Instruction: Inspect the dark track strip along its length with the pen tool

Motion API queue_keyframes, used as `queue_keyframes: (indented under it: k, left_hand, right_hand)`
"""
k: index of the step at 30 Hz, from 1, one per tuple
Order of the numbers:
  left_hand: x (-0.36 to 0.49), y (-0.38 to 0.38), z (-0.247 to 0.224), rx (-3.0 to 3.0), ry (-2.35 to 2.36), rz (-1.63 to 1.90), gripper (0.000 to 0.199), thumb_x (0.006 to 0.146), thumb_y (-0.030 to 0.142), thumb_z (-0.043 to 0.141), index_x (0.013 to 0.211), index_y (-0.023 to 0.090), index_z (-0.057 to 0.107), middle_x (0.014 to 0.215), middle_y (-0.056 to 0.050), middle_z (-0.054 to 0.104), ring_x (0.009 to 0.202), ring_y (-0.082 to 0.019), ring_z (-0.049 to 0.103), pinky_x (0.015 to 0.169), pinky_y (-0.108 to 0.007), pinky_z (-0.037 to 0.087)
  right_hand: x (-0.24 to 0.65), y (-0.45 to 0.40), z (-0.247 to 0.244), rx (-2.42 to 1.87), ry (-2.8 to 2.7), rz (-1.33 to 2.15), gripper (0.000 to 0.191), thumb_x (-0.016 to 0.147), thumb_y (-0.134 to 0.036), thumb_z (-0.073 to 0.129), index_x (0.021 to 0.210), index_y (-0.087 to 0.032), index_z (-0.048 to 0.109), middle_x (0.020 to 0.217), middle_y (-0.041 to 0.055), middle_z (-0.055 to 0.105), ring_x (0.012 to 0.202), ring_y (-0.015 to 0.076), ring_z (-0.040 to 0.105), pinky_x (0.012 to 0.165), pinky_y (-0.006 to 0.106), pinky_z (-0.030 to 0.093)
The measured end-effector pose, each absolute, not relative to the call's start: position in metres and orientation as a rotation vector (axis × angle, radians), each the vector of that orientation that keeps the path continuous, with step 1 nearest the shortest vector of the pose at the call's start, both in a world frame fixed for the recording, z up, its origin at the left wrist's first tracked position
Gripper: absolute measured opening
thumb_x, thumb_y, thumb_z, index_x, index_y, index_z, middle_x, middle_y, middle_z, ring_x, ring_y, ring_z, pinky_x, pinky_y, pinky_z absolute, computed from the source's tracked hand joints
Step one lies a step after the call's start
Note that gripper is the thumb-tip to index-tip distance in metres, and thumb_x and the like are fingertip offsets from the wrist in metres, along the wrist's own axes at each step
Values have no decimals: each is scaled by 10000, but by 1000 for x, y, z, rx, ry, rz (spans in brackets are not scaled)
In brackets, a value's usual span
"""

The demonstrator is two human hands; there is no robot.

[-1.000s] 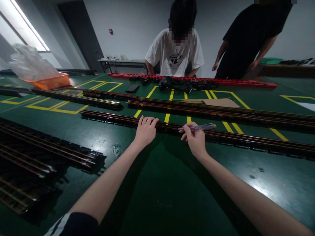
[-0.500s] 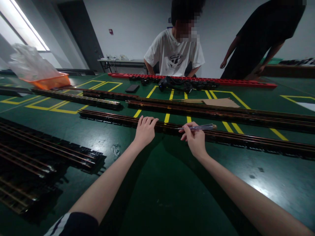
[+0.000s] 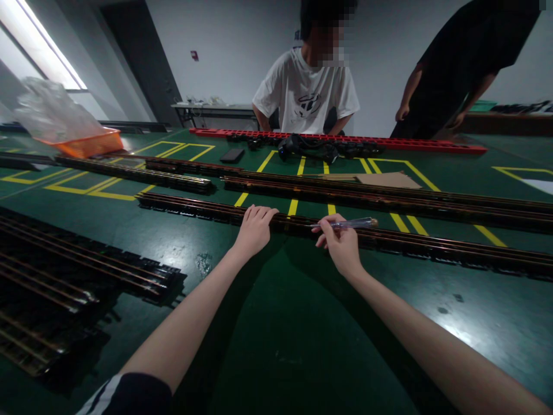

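And there lay the long dark strip point(image 3: 185, 204) on the glossy green tabletop point(image 3: 276, 346), its long axis running crosswise, left to right, under both hands! The right hand point(image 3: 337, 237), nearer the tool's tip, had its grip closed around a clear-handled screwdriver point(image 3: 355, 223), shaft pointing left along the ribbed, copper-lined length. The left hand point(image 3: 256, 229) lay over the strip, fingers bent; whether that grip pinched it, one couldn't tell.
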State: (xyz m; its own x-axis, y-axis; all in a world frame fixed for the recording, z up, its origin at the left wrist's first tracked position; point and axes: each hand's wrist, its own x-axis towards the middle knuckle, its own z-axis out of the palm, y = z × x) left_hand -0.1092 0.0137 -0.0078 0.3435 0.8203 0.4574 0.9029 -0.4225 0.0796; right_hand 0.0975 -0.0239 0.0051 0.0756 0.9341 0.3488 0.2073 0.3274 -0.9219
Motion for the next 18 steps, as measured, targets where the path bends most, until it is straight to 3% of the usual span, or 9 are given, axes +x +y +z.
queue_keyframes:
  k: [9,18]
  left_hand:
    - [-107,12,-4,-2437,-1607,-655,354,853,232,429,1182,171,543,1177,-71,603,1156,-241,488,1109,-444,277]
    - [-106,13,-5,-2382,-1592,-608,444,877,462,461,1187,152,533,1174,-98,602,1148,-260,498,1095,-451,278]
  right_hand:
    - [99,-22,3,-1141,-1432,754,183,858,-365,525,802,-191,541,726,18,673,454,89,570,445,221,435]
    - [100,-22,5,-1150,-1420,794,159,854,-351,528,807,-198,531,735,17,670,460,90,572,459,232,437]
